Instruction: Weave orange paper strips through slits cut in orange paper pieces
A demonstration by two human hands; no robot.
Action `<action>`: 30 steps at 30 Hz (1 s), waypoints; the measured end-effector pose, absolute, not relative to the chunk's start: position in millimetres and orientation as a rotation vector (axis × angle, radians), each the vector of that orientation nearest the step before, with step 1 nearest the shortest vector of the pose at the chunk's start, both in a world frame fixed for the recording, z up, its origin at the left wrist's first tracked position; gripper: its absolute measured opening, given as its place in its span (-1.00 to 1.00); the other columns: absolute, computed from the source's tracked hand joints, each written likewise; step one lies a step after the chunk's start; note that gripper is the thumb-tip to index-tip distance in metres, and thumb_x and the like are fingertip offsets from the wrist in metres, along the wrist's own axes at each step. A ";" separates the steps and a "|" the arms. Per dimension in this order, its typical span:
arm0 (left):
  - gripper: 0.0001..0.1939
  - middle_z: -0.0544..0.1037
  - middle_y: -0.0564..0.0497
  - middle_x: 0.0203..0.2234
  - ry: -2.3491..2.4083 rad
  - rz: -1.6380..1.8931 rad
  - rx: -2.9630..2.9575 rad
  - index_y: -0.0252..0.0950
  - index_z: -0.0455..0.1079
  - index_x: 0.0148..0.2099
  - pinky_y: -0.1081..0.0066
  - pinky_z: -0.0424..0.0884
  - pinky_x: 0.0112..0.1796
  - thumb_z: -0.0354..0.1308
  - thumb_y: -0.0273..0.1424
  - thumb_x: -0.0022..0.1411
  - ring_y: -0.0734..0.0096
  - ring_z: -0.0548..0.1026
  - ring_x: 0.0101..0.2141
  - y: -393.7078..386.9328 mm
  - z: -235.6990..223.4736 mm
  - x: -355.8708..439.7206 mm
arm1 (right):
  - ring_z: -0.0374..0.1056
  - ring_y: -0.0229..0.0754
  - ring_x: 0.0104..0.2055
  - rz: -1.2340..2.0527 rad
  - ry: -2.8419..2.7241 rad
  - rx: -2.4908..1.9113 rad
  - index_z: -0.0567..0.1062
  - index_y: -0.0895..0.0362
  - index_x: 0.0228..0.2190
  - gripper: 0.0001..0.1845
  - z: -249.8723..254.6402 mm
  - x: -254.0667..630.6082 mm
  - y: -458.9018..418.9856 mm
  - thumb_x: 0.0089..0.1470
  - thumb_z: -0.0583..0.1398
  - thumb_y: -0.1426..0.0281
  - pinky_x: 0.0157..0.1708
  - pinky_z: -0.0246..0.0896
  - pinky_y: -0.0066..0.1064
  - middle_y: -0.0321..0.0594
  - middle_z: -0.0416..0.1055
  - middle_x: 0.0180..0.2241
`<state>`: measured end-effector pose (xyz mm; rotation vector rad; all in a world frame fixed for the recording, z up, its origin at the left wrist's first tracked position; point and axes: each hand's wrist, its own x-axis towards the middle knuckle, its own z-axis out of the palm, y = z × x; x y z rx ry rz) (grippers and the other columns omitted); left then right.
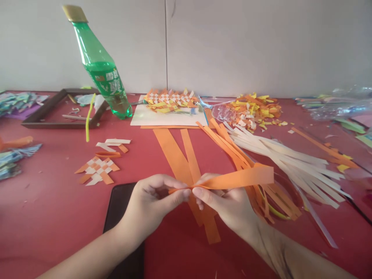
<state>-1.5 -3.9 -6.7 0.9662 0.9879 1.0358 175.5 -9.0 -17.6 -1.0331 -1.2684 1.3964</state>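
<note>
Between both hands runs an orange paper strip, pinched where it narrows to a fold. My left hand is closed on its left end, thumb against fingertips. Close beside it, my right hand pinches the same strip, whose wide end sticks out to the right. Beneath the hands, more orange strips lie flat on the red table. A small woven orange-and-white paper piece rests to the left, near a folded orange loop. The fingers partly hide the pinched part.
A green bottle stands at the back left by a dark frame. White paper bears woven pieces. Cream strips and a pile of paper scraps lie right. A black phone-like slab is under my left forearm.
</note>
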 end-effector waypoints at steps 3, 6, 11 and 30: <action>-0.92 0.67 0.07 -0.51 0.997 1.001 1.009 -0.28 0.53 -0.40 0.61 0.52 -0.39 0.38 -0.48 0.09 0.50 0.62 -0.46 -1.5 -8.1 -6.0 | 0.38 -0.34 -0.51 1.365 -1.277 -1.014 0.58 0.13 -0.45 -0.89 -19.5 176.9 -10.3 0.10 0.29 0.40 -0.49 0.34 -0.52 -0.29 0.43 -0.53; -0.91 0.66 0.06 -0.52 1.049 0.987 1.021 -0.29 0.53 -0.40 0.61 0.51 -0.42 0.39 -0.44 0.07 0.51 0.61 -0.48 -0.5 -7.9 -7.5 | 0.37 -0.34 -0.54 1.339 -1.251 -1.014 0.58 0.13 -0.47 -0.88 -18.4 178.0 -10.2 0.08 0.30 0.40 -0.52 0.34 -0.51 -0.30 0.42 -0.55; -0.87 0.65 0.05 -0.54 1.142 1.019 0.970 -0.30 0.52 -0.42 0.58 0.48 -0.44 0.42 -0.41 0.03 0.48 0.59 -0.50 -4.0 -3.8 -2.9 | 0.34 -0.32 -0.58 1.382 -1.207 -1.089 0.53 0.15 -0.57 -0.80 -12.7 177.0 -7.5 0.04 0.32 0.37 -0.57 0.32 -0.48 -0.30 0.39 -0.61; -0.84 0.64 0.11 -0.53 1.135 1.081 0.874 -0.29 0.49 -0.39 0.66 0.52 -0.34 0.41 -0.38 0.06 0.56 0.61 -0.45 -2.4 -2.1 -3.1 | 0.33 -0.31 -0.54 1.386 -1.019 -1.095 0.57 0.07 -0.49 -0.87 -22.3 181.3 -6.2 0.03 0.36 0.31 -0.54 0.32 -0.44 -0.33 0.43 -0.57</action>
